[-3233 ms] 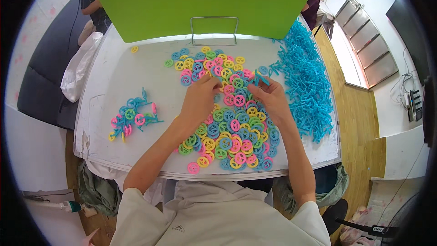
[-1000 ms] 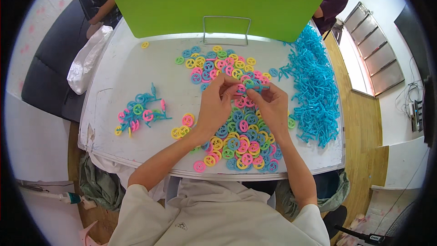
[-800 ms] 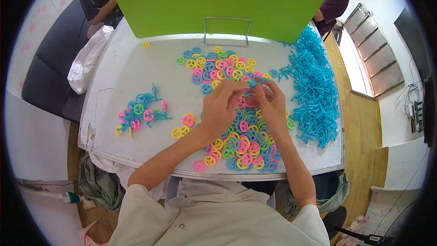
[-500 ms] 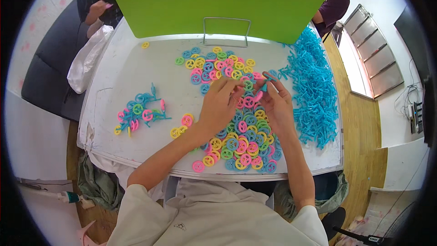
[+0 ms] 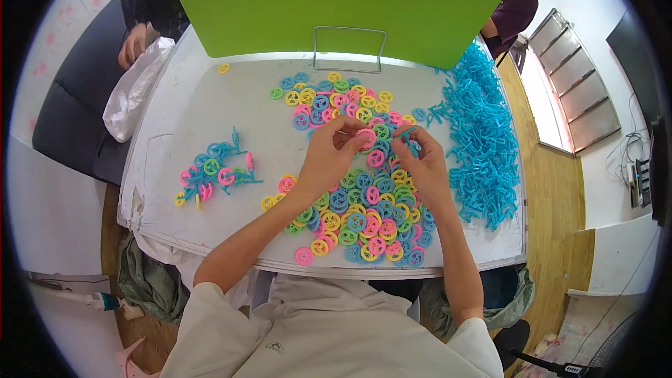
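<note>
Over the wheel pile, my left hand (image 5: 332,154) pinches a pink plastic wheel (image 5: 366,138) between thumb and fingers. My right hand (image 5: 425,164) is closed on a blue plastic stick piece (image 5: 411,141), partly hidden by the fingers. The two hands are a short way apart, and the wheel and the stick piece do not visibly touch. Beneath and around them spreads a heap of spoked wheels (image 5: 372,226) in pink, yellow, green and blue. A small cluster of blue sticks with wheels on them (image 5: 211,166) lies to the left.
A big mound of blue stick pieces (image 5: 483,147) covers the table's right side. A green panel (image 5: 343,7) with a wire stand (image 5: 348,70) rises at the far edge. Beyond the far left corner, another person's hand (image 5: 133,45) is by a white plastic bag (image 5: 136,91).
My left hand now holds a pink wheel out over the pile. My right hand has moved slightly down and left with the blue piece. The other person's hand has lowered toward the bag.
</note>
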{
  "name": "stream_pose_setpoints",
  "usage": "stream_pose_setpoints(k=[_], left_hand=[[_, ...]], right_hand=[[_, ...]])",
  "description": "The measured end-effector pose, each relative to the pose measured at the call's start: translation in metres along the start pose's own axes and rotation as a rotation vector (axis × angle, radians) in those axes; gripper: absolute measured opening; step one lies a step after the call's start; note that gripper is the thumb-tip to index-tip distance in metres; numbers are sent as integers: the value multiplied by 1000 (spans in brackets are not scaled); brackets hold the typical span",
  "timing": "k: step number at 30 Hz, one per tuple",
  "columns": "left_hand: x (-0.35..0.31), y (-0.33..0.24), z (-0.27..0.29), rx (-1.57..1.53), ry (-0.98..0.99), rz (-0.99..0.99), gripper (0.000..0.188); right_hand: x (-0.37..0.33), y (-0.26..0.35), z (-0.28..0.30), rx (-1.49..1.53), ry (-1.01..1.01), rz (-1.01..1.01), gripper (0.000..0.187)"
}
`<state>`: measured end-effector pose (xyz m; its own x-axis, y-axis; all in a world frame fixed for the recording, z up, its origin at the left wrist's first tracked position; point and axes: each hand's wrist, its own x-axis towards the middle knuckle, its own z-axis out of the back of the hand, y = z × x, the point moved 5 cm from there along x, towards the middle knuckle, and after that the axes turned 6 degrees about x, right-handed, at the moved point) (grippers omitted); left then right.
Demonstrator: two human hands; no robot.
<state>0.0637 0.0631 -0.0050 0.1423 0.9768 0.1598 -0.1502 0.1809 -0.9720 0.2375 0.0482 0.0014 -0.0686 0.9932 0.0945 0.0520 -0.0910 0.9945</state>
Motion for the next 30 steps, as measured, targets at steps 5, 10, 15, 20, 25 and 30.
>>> stream_pose_setpoints(k=[5,10,15,20,25,30], left_hand=[[-3,-2,-5,-189,114,120,22],[-4,5,-8,-281,151,178,22],[-6,-1,-13,-369,186,211,20],[-5,7,-14,-401,147,238,20],[-4,14,-13,-369,130,173,13],[-6,7,-11,-266,71,135,7]], right_hand=[[-1,-1,0,-254,125,219,11],[-1,3,-1,-117,31,-17,19],[0,-9,1,-63,45,-70,20],[-1,-8,-3,-119,104,-34,20],[-1,-10,-8,-213,86,53,21],[-8,5,-20,-360,107,66,29]])
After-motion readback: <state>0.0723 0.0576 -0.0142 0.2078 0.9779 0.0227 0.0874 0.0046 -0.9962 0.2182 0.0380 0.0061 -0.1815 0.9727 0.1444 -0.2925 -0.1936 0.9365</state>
